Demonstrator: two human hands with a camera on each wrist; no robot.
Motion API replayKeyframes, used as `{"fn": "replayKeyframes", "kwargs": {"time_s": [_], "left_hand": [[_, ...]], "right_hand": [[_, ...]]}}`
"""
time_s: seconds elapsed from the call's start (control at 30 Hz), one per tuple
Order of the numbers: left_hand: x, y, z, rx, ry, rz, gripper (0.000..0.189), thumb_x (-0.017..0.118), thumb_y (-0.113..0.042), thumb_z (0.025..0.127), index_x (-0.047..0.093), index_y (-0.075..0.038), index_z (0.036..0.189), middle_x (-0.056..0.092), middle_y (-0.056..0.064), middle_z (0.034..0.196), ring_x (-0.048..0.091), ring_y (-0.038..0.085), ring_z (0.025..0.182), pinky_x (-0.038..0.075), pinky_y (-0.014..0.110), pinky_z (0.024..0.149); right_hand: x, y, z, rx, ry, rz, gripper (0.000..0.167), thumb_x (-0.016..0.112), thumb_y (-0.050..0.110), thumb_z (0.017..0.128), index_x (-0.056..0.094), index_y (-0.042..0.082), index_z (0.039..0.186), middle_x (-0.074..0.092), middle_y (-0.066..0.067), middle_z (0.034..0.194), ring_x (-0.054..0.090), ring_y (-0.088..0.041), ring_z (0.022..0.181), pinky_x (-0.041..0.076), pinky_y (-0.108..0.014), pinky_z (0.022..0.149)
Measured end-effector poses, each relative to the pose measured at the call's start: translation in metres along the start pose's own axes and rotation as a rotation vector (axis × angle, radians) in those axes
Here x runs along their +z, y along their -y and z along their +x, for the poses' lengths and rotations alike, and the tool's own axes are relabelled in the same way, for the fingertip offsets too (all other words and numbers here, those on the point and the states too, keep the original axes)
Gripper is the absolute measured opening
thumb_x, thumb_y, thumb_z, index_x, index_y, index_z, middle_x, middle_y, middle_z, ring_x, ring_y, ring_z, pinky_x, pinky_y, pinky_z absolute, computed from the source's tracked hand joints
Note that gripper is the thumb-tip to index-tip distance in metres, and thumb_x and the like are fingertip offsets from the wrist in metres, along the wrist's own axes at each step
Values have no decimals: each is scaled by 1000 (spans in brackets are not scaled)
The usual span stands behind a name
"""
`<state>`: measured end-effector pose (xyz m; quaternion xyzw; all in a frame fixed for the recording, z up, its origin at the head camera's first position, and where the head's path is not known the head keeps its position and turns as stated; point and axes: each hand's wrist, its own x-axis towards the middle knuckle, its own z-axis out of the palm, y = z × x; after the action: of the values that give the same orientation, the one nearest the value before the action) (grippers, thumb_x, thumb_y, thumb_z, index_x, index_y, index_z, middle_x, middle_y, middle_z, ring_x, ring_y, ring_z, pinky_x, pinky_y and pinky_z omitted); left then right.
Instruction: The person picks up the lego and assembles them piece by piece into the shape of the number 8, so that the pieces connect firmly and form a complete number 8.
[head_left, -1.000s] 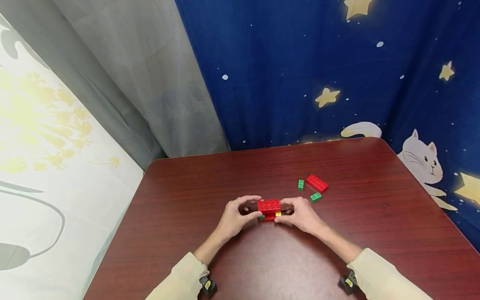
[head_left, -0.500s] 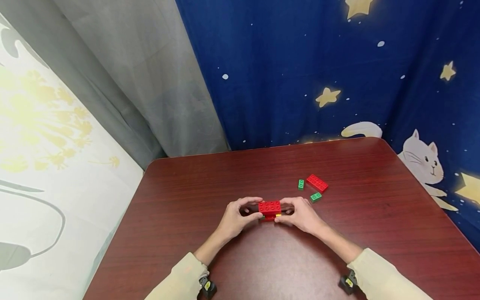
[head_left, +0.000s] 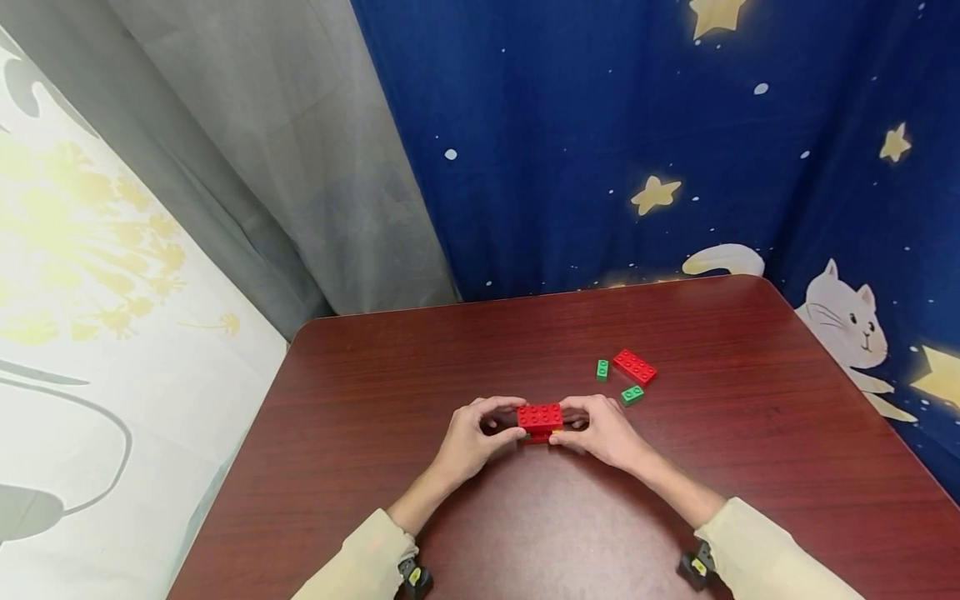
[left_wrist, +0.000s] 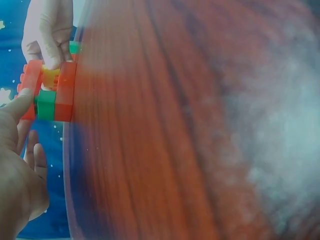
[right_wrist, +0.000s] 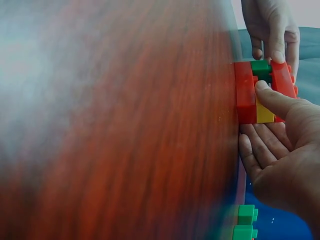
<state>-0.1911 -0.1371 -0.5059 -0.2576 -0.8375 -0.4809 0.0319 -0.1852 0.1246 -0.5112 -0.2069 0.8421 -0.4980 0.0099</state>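
Note:
A red toy building brick [head_left: 540,417] with studs on top forms the upper layer of a small stack. Beneath it, a green brick [left_wrist: 46,106] at the left end and a yellow brick [right_wrist: 265,112] at the right end rest on a lower red brick [right_wrist: 244,93]. My left hand [head_left: 467,440] pinches the upper red brick by its left end, thumb in front. My right hand [head_left: 606,428] grips the stack's right end, its thumb against the yellow brick. At the green end, a stud shows in a narrow gap under the slightly tilted upper brick.
Behind and right of the stack, a loose red brick [head_left: 634,367] lies on the brown table [head_left: 420,358] with two small green bricks, one nearer [head_left: 632,395] and one farther [head_left: 602,370]. Curtains hang at the table's far edge.
The upper red brick has come down slightly, so less of the yellow and green bricks shows under it. Both hands have kept nearly the same place; the loose bricks have not moved.

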Motion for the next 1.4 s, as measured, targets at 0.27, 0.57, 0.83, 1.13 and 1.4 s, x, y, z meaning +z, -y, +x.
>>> {"fn": "replayKeyframes", "kwargs": {"time_s": [0.27,0.57,0.83,1.13,1.4], "left_hand": [[1,-1,-1,1,-15,31,42,91,-23,87,78,-24,126,79,-10,106,68,23,99,57,30,77],[2,-3,-3,16,-19,33,39,90,-21,87,78,-22,124,79,-7,104,70,27,95,57,28,75],[4,-2,-2,-20,9,-54,39,89,-15,88,75,-20,124,79,-4,106,75,17,92,58,27,73],[4,-4,-1,14,15,11,45,90,-14,87,75,-15,129,80,-1,105,74,14,83,62,29,73],[4,-5,-1,45,-2,49,42,91,-15,86,76,-18,125,80,-1,104,75,14,88,62,28,76]], "right_hand": [[0,0,0,22,-4,-5,34,93,15,84,78,5,112,80,-3,98,77,-15,91,62,-30,77],[0,1,-2,22,0,-9,35,92,18,85,78,4,113,80,-3,99,77,-15,91,62,-28,77],[0,1,-1,35,7,-10,35,92,17,85,77,4,114,80,-3,99,77,-14,92,62,-30,79],[1,1,-1,39,0,-6,35,93,16,84,78,5,113,80,-3,99,77,-14,92,62,-29,78],[0,2,0,31,-6,-9,34,93,16,84,78,5,113,80,-3,99,77,-14,92,62,-28,78]]}}
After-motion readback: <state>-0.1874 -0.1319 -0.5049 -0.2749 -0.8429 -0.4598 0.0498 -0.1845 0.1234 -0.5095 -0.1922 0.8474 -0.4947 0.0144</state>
